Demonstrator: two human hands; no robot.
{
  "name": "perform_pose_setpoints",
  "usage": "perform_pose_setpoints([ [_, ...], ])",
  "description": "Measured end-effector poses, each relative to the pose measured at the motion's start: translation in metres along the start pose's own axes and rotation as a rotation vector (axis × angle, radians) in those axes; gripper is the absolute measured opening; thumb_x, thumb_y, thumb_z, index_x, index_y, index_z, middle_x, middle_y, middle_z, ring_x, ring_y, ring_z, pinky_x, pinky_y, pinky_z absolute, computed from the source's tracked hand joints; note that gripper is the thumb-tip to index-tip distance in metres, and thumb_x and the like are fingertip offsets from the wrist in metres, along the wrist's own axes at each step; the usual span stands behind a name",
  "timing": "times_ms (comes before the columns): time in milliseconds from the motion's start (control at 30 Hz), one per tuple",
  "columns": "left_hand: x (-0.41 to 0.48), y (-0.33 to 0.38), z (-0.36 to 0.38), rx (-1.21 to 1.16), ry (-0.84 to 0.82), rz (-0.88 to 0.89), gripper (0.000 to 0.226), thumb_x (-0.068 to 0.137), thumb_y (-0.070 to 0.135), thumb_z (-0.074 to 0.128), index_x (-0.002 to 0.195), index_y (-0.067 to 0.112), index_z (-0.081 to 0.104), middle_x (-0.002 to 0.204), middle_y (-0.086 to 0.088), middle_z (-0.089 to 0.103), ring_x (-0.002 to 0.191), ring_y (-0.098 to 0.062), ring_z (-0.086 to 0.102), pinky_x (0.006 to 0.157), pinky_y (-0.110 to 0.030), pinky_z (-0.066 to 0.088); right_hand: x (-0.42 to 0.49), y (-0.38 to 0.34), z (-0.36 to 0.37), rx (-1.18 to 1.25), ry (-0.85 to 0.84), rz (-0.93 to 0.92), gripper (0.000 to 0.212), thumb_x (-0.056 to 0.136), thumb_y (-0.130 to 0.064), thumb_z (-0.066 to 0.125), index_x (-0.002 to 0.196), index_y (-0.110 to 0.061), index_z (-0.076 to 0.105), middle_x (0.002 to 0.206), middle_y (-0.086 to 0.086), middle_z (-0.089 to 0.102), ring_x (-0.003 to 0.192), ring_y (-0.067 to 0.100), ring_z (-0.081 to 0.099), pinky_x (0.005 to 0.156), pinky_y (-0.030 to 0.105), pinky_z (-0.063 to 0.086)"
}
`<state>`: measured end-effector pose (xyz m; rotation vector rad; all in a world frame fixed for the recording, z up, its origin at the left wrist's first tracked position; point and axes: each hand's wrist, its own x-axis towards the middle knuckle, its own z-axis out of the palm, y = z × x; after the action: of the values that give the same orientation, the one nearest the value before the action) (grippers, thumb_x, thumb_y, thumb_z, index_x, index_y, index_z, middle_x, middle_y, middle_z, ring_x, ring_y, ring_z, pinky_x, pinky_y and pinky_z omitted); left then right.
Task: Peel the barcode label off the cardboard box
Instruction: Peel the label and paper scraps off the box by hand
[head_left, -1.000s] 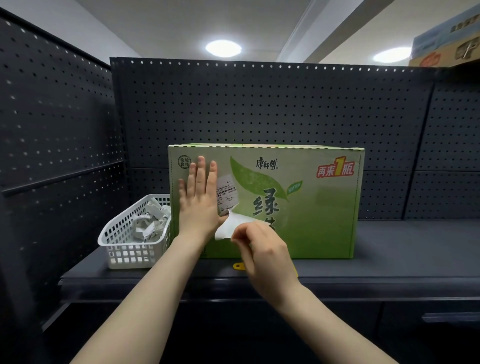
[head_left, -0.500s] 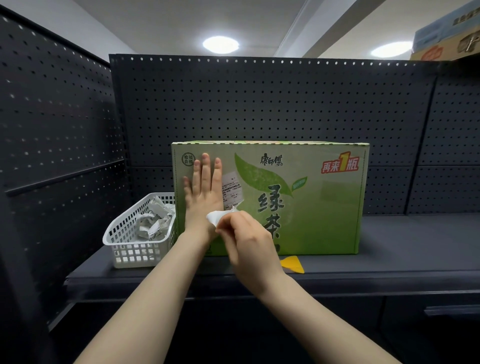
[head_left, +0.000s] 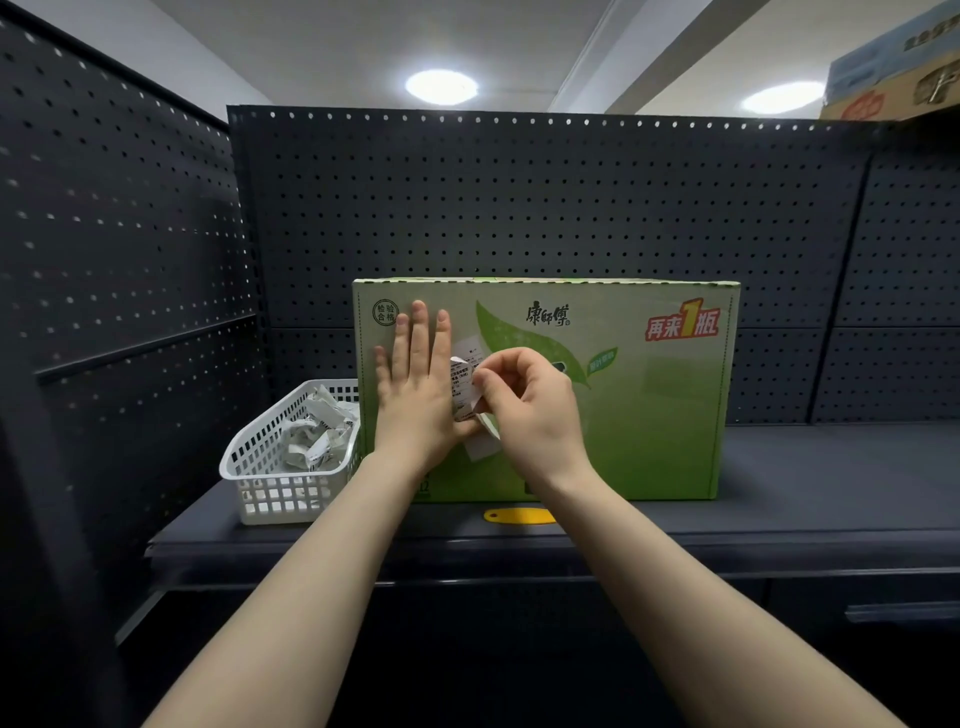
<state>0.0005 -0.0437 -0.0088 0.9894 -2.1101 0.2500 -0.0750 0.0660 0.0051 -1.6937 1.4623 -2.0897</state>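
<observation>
A green cardboard box (head_left: 649, 415) with printed leaves and red lettering stands on the dark shelf. A white barcode label (head_left: 464, 382) on its front face curls away from the cardboard, with a paler patch below it. My left hand (head_left: 415, 384) lies flat against the box front, fingers spread, just left of the label. My right hand (head_left: 530, 410) pinches the loose part of the label between thumb and fingers and hides part of it.
A white plastic basket (head_left: 275, 467) holding several crumpled labels stands left of the box. A yellow plastic scraper (head_left: 518, 516) lies on the shelf (head_left: 810, 483) in front of the box. Dark pegboard walls (head_left: 519, 208) close the back and left.
My right hand has risen from below the label up to its middle, carrying the peeled lower flap upward. The left hand stays pressed on the box.
</observation>
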Motion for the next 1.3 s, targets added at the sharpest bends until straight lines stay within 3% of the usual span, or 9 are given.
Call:
perform_pose_setpoints([
  [433,0.0,-0.003,0.0,0.02,-0.033,-0.009,0.131,0.059,0.059,0.072,0.134,0.025,-0.029,0.141,0.003,-0.038,0.126,-0.014,-0.04,0.106,-0.043,-0.02,0.018,0.005,-0.012,0.371,0.133,0.263,0.011,0.089,-0.004,0.056,0.08,-0.009,0.06,0.07,0.003,0.06,0.057,0.01,0.057,0.06,0.024,0.052],
  [533,-0.002,-0.006,-0.002,0.025,-0.039,0.012,0.128,0.059,0.057,0.073,0.137,0.026,-0.025,0.141,0.003,-0.037,0.128,-0.014,-0.038,0.107,-0.042,-0.018,0.026,0.011,-0.024,0.078,0.151,0.143,0.006,0.088,-0.009,0.058,0.089,-0.014,0.057,0.082,0.001,0.06,0.073,0.014,0.057,0.072,0.033,0.052],
  [633,-0.003,-0.008,-0.004,0.031,-0.048,0.022,0.128,0.059,0.056,0.073,0.138,0.027,-0.024,0.141,0.003,-0.038,0.129,-0.014,-0.037,0.107,-0.041,-0.018,0.022,0.018,-0.029,-0.188,0.082,-0.02,0.028,0.081,-0.002,0.062,0.098,-0.018,0.046,0.088,-0.002,0.052,0.082,0.015,0.053,0.075,0.034,0.051],
  [700,-0.003,-0.008,-0.004,0.033,-0.049,0.021,0.128,0.059,0.056,0.073,0.137,0.027,-0.025,0.141,0.003,-0.038,0.129,-0.014,-0.037,0.107,-0.041,-0.018,0.018,0.023,-0.028,-0.3,0.064,-0.128,0.036,0.077,0.004,0.059,0.101,-0.017,0.043,0.092,0.004,0.05,0.085,0.022,0.051,0.075,0.042,0.051],
  [833,-0.004,-0.007,-0.004,0.015,-0.031,0.023,0.127,0.06,0.054,0.074,0.14,0.026,-0.02,0.143,0.003,-0.035,0.13,-0.014,-0.035,0.107,-0.042,-0.017,0.021,0.021,-0.028,-0.386,0.057,-0.198,0.038,0.079,0.009,0.053,0.109,-0.008,0.037,0.091,0.008,0.047,0.083,0.024,0.049,0.072,0.036,0.043],
  [933,-0.004,-0.006,-0.005,-0.081,-0.002,0.046,0.121,0.06,0.049,0.076,0.144,0.024,-0.009,0.144,0.003,-0.031,0.132,-0.014,-0.03,0.108,-0.043,-0.016,0.023,0.015,-0.029,-0.43,0.032,-0.226,0.026,0.079,0.012,0.046,0.095,-0.008,0.047,0.09,0.008,0.046,0.075,0.024,0.049,0.068,0.045,0.049],
  [1033,-0.005,-0.007,-0.005,-0.152,0.036,0.066,0.11,0.062,0.043,0.078,0.144,0.024,0.007,0.145,0.003,-0.026,0.134,-0.014,-0.025,0.109,-0.045,-0.013,0.022,0.016,-0.032,-0.514,0.0,-0.229,0.023,0.078,0.011,0.052,0.078,-0.008,0.065,0.094,0.005,0.042,0.08,0.016,0.045,0.074,0.035,0.047],
  [1133,-0.008,-0.009,-0.002,-0.184,0.065,0.081,0.083,0.063,0.037,0.079,0.13,0.019,0.033,0.148,-0.001,-0.021,0.135,-0.016,-0.02,0.11,-0.048,-0.01,0.02,0.02,-0.033,-0.607,-0.067,-0.21,0.018,0.079,-0.004,0.066,0.097,-0.008,0.068,0.103,0.005,0.036,0.089,0.015,0.043,0.086,0.031,0.046],
  [1300,-0.009,-0.002,0.0,-0.166,0.038,0.053,0.05,0.066,0.038,0.076,0.099,0.015,0.045,0.152,-0.01,-0.018,0.139,-0.026,-0.017,0.108,-0.05,-0.01,0.016,0.028,-0.034,-0.936,-0.166,-0.115,0.051,0.072,-0.028,0.077,0.116,-0.011,0.055,0.113,0.009,0.035,0.104,0.028,0.041,0.093,0.037,0.043],
])
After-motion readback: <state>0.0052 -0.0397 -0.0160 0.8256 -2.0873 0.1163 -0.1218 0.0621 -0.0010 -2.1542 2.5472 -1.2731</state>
